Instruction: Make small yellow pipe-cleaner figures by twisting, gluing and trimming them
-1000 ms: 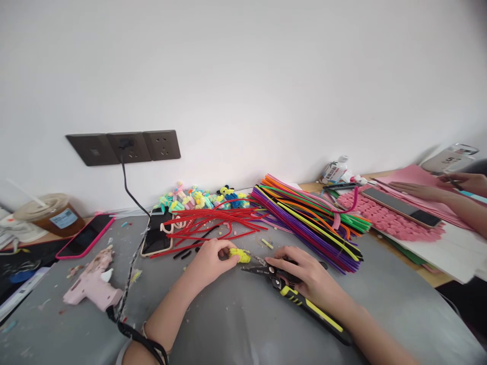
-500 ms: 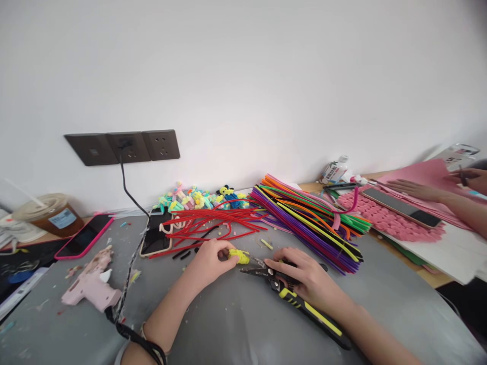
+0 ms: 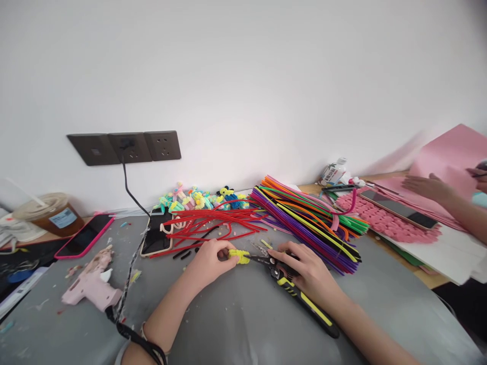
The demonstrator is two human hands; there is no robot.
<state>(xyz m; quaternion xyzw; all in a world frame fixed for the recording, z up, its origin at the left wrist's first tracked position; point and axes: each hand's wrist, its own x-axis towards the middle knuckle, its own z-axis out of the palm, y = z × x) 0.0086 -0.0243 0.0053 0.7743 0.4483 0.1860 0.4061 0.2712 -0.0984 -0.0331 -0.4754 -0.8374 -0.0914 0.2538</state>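
Between its thumb and fingers my left hand [image 3: 215, 257] pinches a small coiled yellow pipe-cleaner piece [image 3: 239, 256] above the grey table cover. My right hand [image 3: 303, 266] is wrapped round black-and-yellow pliers [image 3: 279, 274], whose jaws stand apart. One jaw tip meets the right side of the yellow piece; I cannot tell whether it goes into it. The other jaw points up and left, near a short yellow pipe-cleaner scrap [image 3: 266, 244]. My left fingers partly hide the yellow piece, and my right hand covers one plier handle.
Behind my hands lie red pipe cleaners [image 3: 213, 223], a multicoloured bundle [image 3: 304, 223] and small pipe-cleaner figures [image 3: 198, 197]. A pink glue gun [image 3: 91, 289] with a black cord, phones [image 3: 85, 235] and a lidded drink [image 3: 57, 215] are at left. Another person's hand [image 3: 428, 187] handles pink paper [image 3: 449, 157] at right.
The pliers have swung slightly, bringing the lower jaw up to the yellow piece while the other jaw has moved away from it. At right, the person's hand and pink paper have lifted.
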